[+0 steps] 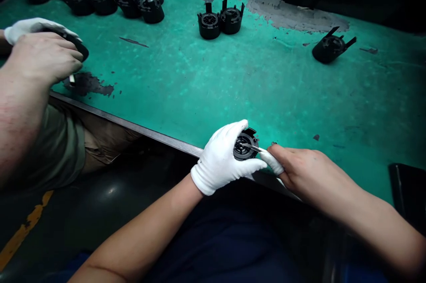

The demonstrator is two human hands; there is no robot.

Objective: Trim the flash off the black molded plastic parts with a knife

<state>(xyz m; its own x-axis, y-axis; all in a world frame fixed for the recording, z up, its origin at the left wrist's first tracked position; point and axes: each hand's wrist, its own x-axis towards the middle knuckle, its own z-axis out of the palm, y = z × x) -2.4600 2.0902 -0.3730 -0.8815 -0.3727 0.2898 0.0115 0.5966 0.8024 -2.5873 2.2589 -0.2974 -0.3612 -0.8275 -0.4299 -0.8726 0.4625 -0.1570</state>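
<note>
Gloved in white, the left hand (221, 156) curls round a black round part (244, 153), fingers along its far side and thumb on the near side. That part is held at the near edge of the green table (166, 88), its ribbed face turned up; whether it touches the surface I cannot tell. Mostly bare, with white covering at a finger, the right hand (306, 170) grips a slim metal tool (254, 147), whose tip meets the middle of the part's face. A dark object (404, 194) lies at the right edge of view. To the left, a co-worker's bare hand (46, 54) and gloved hand (28, 30) close about a dark piece (81, 48). Farther back, a lone pronged part (328, 49) leans over on the right, two upright pronged parts (209, 28) stand side by side near the middle, and a crowd of black parts (103, 3) fills the far left.
</note>
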